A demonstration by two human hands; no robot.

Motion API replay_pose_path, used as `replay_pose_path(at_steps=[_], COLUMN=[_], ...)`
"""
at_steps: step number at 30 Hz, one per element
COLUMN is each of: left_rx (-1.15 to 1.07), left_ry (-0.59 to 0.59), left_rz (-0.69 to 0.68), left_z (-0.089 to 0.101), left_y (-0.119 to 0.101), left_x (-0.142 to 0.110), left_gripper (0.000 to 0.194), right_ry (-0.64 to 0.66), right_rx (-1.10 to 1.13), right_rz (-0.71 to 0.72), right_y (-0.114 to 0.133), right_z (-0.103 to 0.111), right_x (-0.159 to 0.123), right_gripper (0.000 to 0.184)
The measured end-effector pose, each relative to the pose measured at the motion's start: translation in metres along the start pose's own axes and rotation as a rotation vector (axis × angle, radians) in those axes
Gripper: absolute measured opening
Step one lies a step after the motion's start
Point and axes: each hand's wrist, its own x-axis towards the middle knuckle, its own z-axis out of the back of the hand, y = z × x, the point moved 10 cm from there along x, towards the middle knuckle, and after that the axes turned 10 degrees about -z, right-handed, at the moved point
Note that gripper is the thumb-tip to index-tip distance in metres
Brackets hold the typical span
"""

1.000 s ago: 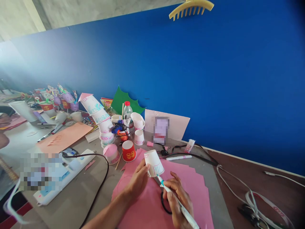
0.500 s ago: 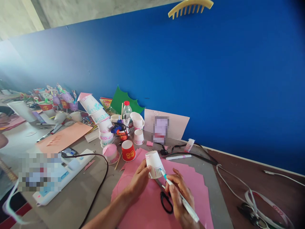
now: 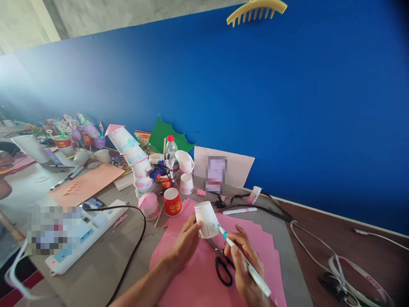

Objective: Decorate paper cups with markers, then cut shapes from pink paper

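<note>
My left hand point(image 3: 188, 234) grips a white paper cup point(image 3: 205, 213) from its left side, with the cup's wide rim facing down. Pink lines and a patch of green hatching mark the cup's wall. In my right hand point(image 3: 244, 260) is a white marker pen point(image 3: 255, 275) with a teal tip end, pointed at the right side of the cup. Below them lie black-handled scissors point(image 3: 223, 271), the blades partly hidden by the cup and hand. Pink paper sheets point(image 3: 194, 277) spread under both hands.
Behind stand a red paper cup point(image 3: 173, 202), a pink-topped cup point(image 3: 149, 207) and a leaning stack of decorated cups point(image 3: 128, 147). A power strip point(image 3: 105, 219) with a black cable point(image 3: 140, 243) lies left. Another marker point(image 3: 239, 210) rests behind my right hand.
The green hatching on the cup has become more visible. The marker's tip has shifted slightly right and up, toward the cup's edge, with my right hand. My left hand stays nearly still.
</note>
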Motion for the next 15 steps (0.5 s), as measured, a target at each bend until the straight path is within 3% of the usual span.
replay_pose_path(at_steps=[15], left_rx=[0.011], left_ry=[-0.047], left_rz=[-0.015], left_z=[0.005], left_y=[-0.004], left_x=[0.001], left_gripper=[0.047], right_ry=[0.075], right_rx=[0.027], right_rz=[0.058], right_y=[0.01], right_z=[-0.008], right_x=[-0.007], right_gripper=[0.018])
